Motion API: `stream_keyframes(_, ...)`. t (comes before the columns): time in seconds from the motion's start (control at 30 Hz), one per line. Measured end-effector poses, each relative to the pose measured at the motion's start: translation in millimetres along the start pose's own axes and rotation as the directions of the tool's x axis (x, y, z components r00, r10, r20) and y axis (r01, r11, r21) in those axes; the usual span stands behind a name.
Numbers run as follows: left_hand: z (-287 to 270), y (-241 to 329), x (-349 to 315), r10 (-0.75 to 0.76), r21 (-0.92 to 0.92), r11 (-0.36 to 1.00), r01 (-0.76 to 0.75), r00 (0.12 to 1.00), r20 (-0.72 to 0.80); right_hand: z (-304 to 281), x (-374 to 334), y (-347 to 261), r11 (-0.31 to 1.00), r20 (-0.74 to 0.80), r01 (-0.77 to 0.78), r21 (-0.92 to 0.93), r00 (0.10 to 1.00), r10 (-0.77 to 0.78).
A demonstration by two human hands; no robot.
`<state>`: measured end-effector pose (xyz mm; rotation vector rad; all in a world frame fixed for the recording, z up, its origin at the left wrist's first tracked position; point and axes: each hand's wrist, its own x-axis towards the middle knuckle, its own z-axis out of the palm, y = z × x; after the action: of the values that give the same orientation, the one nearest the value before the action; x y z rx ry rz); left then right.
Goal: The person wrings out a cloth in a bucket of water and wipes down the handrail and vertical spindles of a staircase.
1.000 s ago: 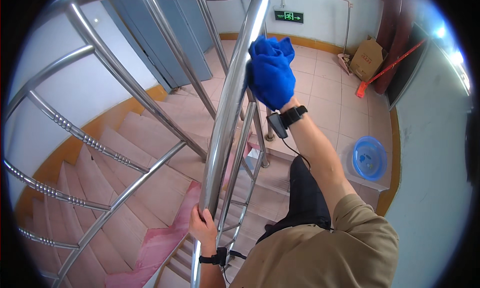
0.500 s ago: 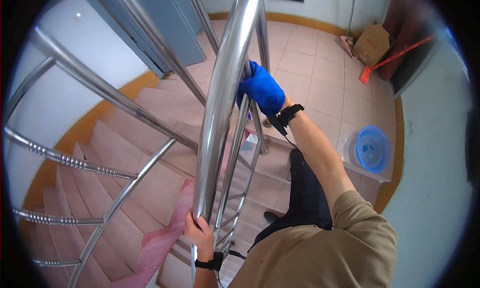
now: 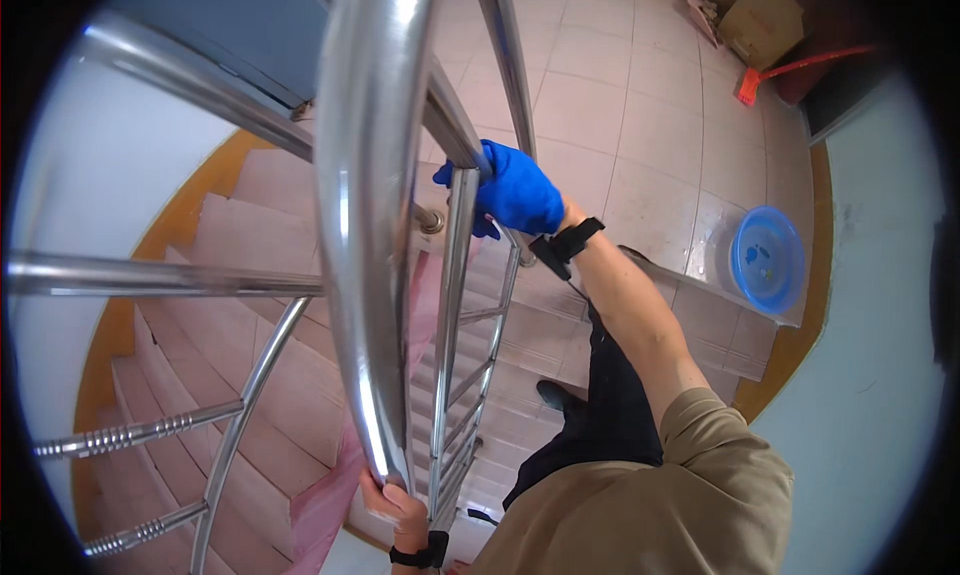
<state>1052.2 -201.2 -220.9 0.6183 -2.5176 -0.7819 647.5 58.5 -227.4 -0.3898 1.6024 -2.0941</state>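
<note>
A thick, shiny steel handrail (image 3: 375,225) rises through the middle of the view. At its lower end my bare left hand (image 3: 397,505) is closed around it, with the thumb on the near side. Blue fabric covers my right hand (image 3: 520,190); whether it is a glove or a wrapped cloth, I cannot tell. That hand is closed around the thinner lower rail (image 3: 450,120), at the top of a slim upright post (image 3: 455,305). The rail and post partly hide its fingers. Each wrist wears a black strap.
Pink tiled stairs (image 3: 250,245) curve down at the left, beside more steel bars (image 3: 170,275). On the landing at the right stands a blue basin (image 3: 768,260). Farther back are a cardboard box (image 3: 762,25) and a red-handled broom (image 3: 748,87). A pale wall (image 3: 880,275) bounds the right.
My view has shifted closer to the handrail, and the railing looks larger. My right hand has moved down along the lower rail. My left hand still holds the handrail, lower in the view.
</note>
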Motion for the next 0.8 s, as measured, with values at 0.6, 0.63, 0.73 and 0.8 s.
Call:
stream_keyframes(0.6,-14.0,-40.1,-25.5,-0.111,-0.080,0.991,0.104,0.989,-0.093,-27.1,22.6,228.5,0.591,-0.382,0.124,-0.797,0.655,-0.652)
stream_keyframes(0.63,-17.9,-42.1,-26.9,-0.111,-0.049,0.993,0.108,0.992,-0.061,-29.5,20.6,236.0,0.600,-0.366,0.104,-0.794,0.705,-0.607)
stream_keyframes(0.73,-14.8,-20.5,-23.2,-0.116,-0.039,0.993,0.113,0.989,-0.095,-32.4,22.8,263.0,0.678,-0.403,0.089,-0.730,0.745,-0.531)
stream_keyframes(0.8,-10.7,-19.1,-18.8,-0.096,-0.015,0.995,0.095,0.989,-0.110,-40.3,24.9,290.9,0.737,-0.467,0.080,-0.671,0.727,-0.504)
